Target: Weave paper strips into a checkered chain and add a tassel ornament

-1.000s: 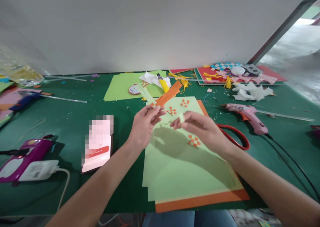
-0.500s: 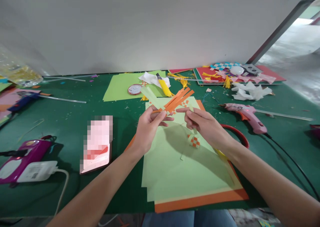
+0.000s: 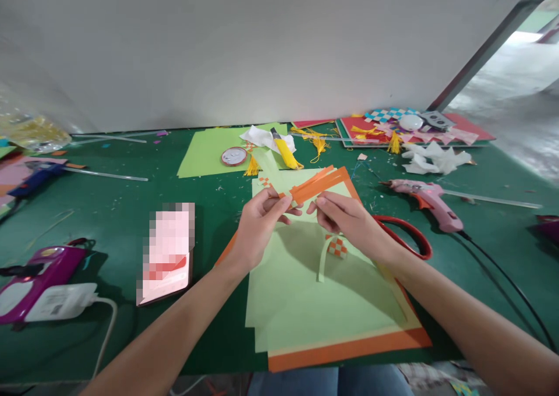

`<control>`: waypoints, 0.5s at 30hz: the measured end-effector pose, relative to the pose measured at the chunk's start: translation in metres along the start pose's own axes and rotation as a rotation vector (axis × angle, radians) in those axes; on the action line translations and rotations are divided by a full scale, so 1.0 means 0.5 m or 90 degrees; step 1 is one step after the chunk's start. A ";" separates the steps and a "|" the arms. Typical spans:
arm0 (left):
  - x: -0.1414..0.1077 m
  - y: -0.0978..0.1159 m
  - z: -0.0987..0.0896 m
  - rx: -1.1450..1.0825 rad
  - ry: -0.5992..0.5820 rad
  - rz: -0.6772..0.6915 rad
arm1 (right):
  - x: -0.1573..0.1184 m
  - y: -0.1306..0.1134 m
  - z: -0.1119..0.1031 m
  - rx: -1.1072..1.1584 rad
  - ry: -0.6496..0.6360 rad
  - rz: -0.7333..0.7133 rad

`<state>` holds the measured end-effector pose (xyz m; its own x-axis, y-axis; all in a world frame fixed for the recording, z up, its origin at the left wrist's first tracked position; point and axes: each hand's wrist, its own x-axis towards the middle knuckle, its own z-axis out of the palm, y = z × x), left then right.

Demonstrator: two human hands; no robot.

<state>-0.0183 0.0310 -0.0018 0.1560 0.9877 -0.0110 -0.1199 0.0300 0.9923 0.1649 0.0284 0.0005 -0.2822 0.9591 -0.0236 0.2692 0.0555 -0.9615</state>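
Flat grey wall [image 3: 218, 52] is standing behind a green flat-topped table [image 3: 218, 338], dark straight edging [image 3: 489, 48] is slanting down the wall's right, and kinda shiny pale floor [image 3: 519, 102] is catching light.

Left hand [image 3: 257, 224], right hand [image 3: 347, 216] just apart (fingers [image 3: 334, 201] curled), forearms [image 3: 187, 308] converging.

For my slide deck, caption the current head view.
Left hand holds orange paper strips above pale green sheets, right hand close by.

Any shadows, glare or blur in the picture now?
Head view: shadow falls across pale green paper beneath the left hand and right hand; head view: the phone is partly pixelated; head view: the far-right floor looks bright and smeared.
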 end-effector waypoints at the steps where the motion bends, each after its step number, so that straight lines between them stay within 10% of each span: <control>1: 0.000 0.001 0.000 0.004 0.000 0.000 | -0.001 0.002 0.001 -0.053 0.013 -0.017; 15: -0.003 -0.002 0.005 0.061 0.069 0.077 | -0.007 0.021 0.001 -0.339 0.001 -0.136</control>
<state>-0.0158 0.0290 -0.0024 0.0392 0.9942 0.1005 -0.0360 -0.0991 0.9944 0.1684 0.0256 -0.0099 -0.3801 0.9116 0.1567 0.6330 0.3799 -0.6745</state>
